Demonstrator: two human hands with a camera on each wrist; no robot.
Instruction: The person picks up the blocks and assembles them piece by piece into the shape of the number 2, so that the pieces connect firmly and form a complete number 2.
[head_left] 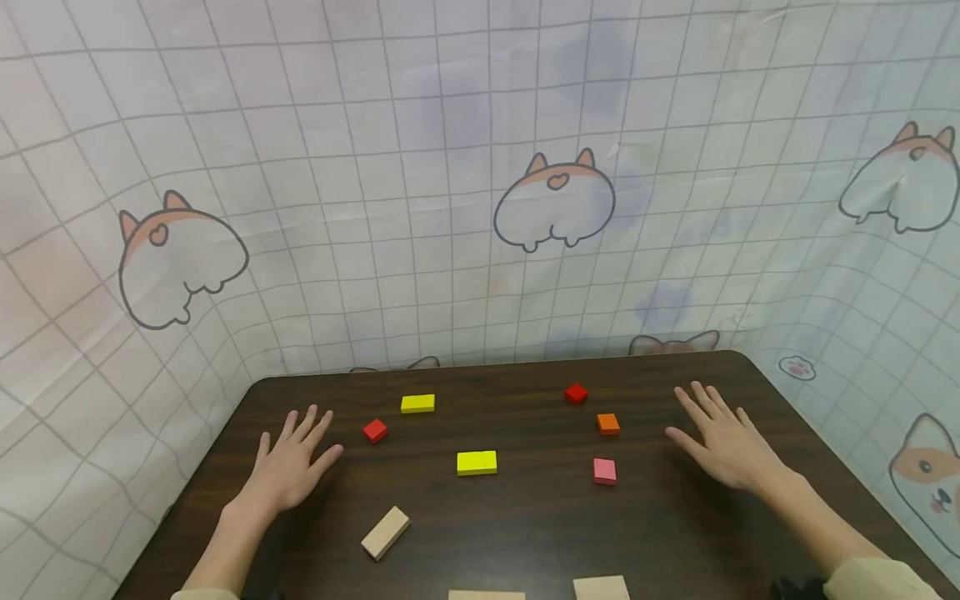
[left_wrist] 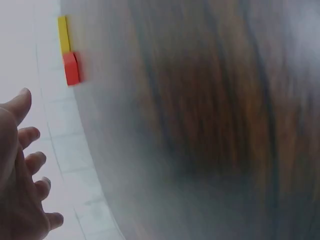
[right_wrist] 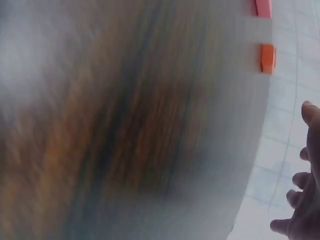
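Observation:
My left hand point(head_left: 287, 468) is over the left side of the dark wooden table, fingers spread, holding nothing. Nearest to it is a red block point(head_left: 375, 431), with a yellow block point(head_left: 417, 404) behind. My right hand point(head_left: 727, 442) spreads its fingers over the right side, also holding nothing. An orange block point(head_left: 608, 424) and a pink block point(head_left: 604, 472) lie to its left, and another red block point(head_left: 576, 393) sits farther back. A second yellow block point(head_left: 477, 463) lies mid-table. In the right wrist view the orange block point(right_wrist: 268, 58) shows beyond the thumb.
A plain wooden block point(head_left: 386, 533) lies slanted at front left. Two more pale wooden blocks, one at centre point(head_left: 487, 595) and one to its right point(head_left: 602, 588), are cut off by the lower frame edge. A grid-patterned cloth point(head_left: 450, 275) hangs behind the table point(head_left: 525, 533).

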